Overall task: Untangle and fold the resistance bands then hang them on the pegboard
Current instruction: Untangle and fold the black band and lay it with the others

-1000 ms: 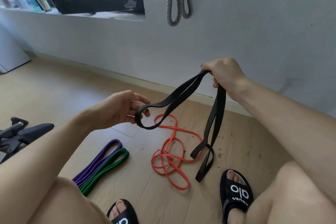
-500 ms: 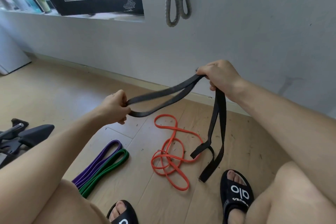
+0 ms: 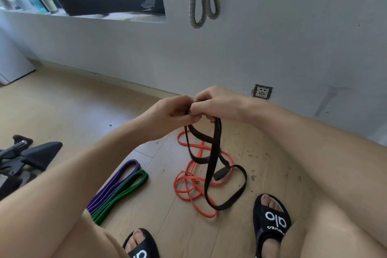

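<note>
The left hand [image 3: 169, 114] and right hand [image 3: 217, 103], held apart half a second ago, now meet fingertip to fingertip, each grip pinching the top of the black band [image 3: 211, 159]. The band no longer stretches between them; it hangs in slack loops over the orange band [image 3: 188, 184] on the floor [image 3: 62, 111]. The purple band [image 3: 119, 180] and green band [image 3: 125, 189] lie unmoved beside it.

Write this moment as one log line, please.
step: folding black band | left hand: gripping it | right hand: gripping it | orange band: tangled on floor
</note>
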Available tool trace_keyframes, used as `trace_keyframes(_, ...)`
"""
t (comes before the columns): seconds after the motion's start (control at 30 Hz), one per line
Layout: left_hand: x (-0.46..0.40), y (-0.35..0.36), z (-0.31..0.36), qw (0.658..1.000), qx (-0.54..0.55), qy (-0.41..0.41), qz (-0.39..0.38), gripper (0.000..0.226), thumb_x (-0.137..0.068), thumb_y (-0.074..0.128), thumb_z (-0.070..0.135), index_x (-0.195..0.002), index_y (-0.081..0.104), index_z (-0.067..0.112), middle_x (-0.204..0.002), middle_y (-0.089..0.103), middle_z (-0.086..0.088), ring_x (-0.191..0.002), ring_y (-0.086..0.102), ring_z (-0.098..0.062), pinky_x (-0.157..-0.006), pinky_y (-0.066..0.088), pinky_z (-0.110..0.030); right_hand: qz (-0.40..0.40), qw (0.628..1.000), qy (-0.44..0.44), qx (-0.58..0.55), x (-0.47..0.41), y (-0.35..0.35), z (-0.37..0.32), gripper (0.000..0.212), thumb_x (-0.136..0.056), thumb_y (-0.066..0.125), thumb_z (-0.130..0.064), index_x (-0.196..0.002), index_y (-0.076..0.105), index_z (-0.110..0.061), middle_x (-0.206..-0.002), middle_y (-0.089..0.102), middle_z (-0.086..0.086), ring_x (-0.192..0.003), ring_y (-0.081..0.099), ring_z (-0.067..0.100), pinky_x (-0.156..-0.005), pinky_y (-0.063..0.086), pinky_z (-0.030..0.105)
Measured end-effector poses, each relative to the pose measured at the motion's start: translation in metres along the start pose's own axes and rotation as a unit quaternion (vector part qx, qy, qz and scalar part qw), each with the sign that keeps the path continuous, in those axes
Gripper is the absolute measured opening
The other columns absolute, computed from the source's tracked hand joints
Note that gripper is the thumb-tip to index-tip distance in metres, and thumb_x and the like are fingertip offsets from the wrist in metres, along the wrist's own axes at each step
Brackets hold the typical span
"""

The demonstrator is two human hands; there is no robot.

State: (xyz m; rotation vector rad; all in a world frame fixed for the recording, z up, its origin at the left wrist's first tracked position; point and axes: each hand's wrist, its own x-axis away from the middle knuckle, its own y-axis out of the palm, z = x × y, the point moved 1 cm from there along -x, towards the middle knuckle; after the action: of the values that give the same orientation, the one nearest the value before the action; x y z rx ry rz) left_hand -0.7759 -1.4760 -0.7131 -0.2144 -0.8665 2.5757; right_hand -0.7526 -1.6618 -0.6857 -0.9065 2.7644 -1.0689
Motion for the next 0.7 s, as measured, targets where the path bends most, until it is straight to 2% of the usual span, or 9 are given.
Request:
trace_keyframes(0.03,-0.001,-0.001,0.002,1.000,-0.009,-0.005,0.010,0.008,-0.091,0.074,0.026,-0.096,0.069,0.024,-0.093,0.075,-0.001,-0.092,0.070,-0.024,-0.087,0.057,-0.047,-0.009,1.000,-0.001,-0.004,0.001,-0.002,0.001,0.018,-0.082,0.068,-0.035,-0.082,0.071,-0.018,-0.067,0.057,-0.002,-0.065,0.054,0.014,-0.068,0.046,0.035)
trace_keyframes(0.1,-0.001,-0.005,0.004,0.999,-0.037,-0.014,0.020,0.008,-0.091,0.075,0.022,-0.090,0.067,0.020,-0.077,0.071,0.010,-0.074,0.065,-0.012,-0.072,0.051,-0.034,-0.028,1.000,-0.006,0.004,0.003,-0.003,0.003,0.009,-0.080,0.072,-0.027,-0.084,0.070,-0.020,-0.072,0.060,-0.002,-0.067,0.056,0.012,-0.065,0.045,0.030)
trace_keyframes(0.13,0.000,-0.007,0.005,0.998,-0.049,-0.015,0.021,0.009,-0.092,0.075,0.022,-0.089,0.067,0.019,-0.074,0.070,0.012,-0.071,0.064,-0.009,-0.070,0.048,-0.030,-0.034,0.999,-0.008,0.016,0.005,-0.003,0.004,0.008,-0.080,0.073,-0.022,-0.087,0.069,-0.020,-0.075,0.062,-0.001,-0.069,0.058,0.012,-0.064,0.044,0.027)
trace_keyframes(0.27,0.006,-0.011,0.012,0.999,-0.022,-0.008,0.026,0.006,-0.094,0.072,0.018,-0.091,0.068,0.014,-0.078,0.074,0.002,-0.079,0.076,-0.016,-0.080,0.058,-0.029,-0.027,0.999,-0.015,0.042,0.008,-0.005,0.011,0.010,-0.086,0.074,-0.019,-0.094,0.069,-0.022,-0.088,0.069,0.004,-0.084,0.066,0.018,-0.071,0.048,0.028)
trace_keyframes(0.33,0.009,-0.014,0.017,0.999,0.005,-0.001,0.033,0.005,-0.096,0.069,0.015,-0.091,0.068,0.013,-0.076,0.072,0.003,-0.077,0.076,-0.017,-0.079,0.061,-0.029,-0.027,0.999,-0.029,0.033,0.009,-0.006,0.010,0.012,-0.086,0.075,-0.018,-0.095,0.069,-0.023,-0.094,0.071,0.004,-0.092,0.068,0.018,-0.081,0.053,0.031)
trace_keyframes(0.43,0.015,-0.024,0.024,0.995,0.070,0.013,0.067,0.010,-0.100,0.062,0.012,-0.090,0.064,0.009,-0.073,0.065,-0.001,-0.074,0.073,-0.019,-0.077,0.060,-0.028,-0.035,0.998,-0.037,0.026,0.008,-0.002,0.012,0.024,-0.085,0.075,-0.014,-0.093,0.063,-0.032,-0.095,0.070,-0.003,-0.093,0.067,0.010,-0.086,0.054,0.030)
trace_keyframes(0.57,0.022,-0.035,0.020,0.983,0.152,0.017,0.104,0.016,-0.103,0.057,0.014,-0.088,0.061,0.008,-0.070,0.054,0.002,-0.071,0.064,-0.020,-0.083,0.060,-0.036,-0.013,0.998,-0.037,0.056,0.004,0.007,0.019,0.024,-0.083,0.075,-0.015,-0.095,0.060,-0.029,-0.096,0.067,0.006,-0.092,0.067,0.020,-0.084,0.057,0.037)
trace_keyframes(0.7,0.027,-0.042,0.007,0.978,0.170,-0.010,0.124,0.020,-0.103,0.056,0.016,-0.085,0.060,0.008,-0.071,0.053,-0.001,-0.069,0.063,-0.018,-0.084,0.060,-0.038,0.021,0.993,-0.041,0.112,0.001,0.007,0.021,0.038,-0.082,0.077,-0.019,-0.111,0.054,-0.029,-0.098,0.063,-0.004,-0.089,0.062,0.013,-0.074,0.052,0.027)
